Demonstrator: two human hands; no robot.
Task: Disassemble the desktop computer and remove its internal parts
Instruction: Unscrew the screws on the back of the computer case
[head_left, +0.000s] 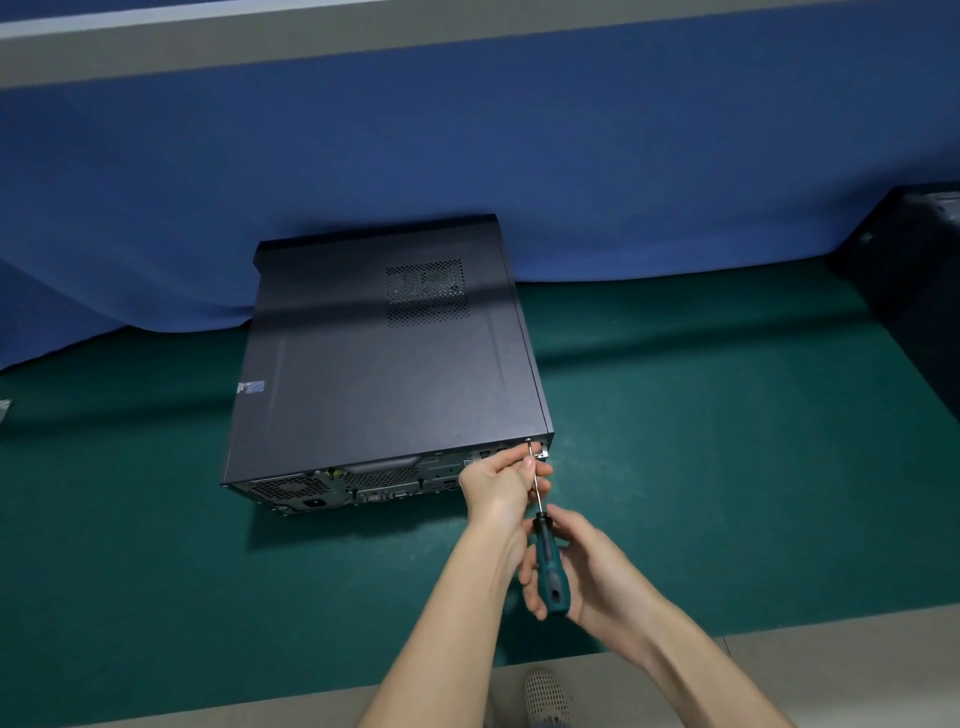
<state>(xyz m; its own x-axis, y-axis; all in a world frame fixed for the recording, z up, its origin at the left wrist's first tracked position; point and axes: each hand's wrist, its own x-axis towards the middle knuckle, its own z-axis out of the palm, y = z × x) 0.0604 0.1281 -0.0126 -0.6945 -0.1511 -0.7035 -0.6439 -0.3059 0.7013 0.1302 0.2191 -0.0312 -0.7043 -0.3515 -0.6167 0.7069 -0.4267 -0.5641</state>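
Note:
A black desktop computer case (384, 364) lies flat on the green mat, its rear panel with ports and power socket facing me and its cover closed. A screwdriver (548, 561) with a teal and black handle points up at a screw (528, 440) at the rear panel's top right corner. My right hand (587, 577) grips the handle. My left hand (498, 488) pinches the metal shaft just below the tip, close against the case's rear right corner.
The green mat (701, 441) covers the table, with a blue cloth (467, 156) draped behind the case. A dark object (919, 280) stands at the far right. The table's front edge (831, 639) runs near me, a shoe visible below it.

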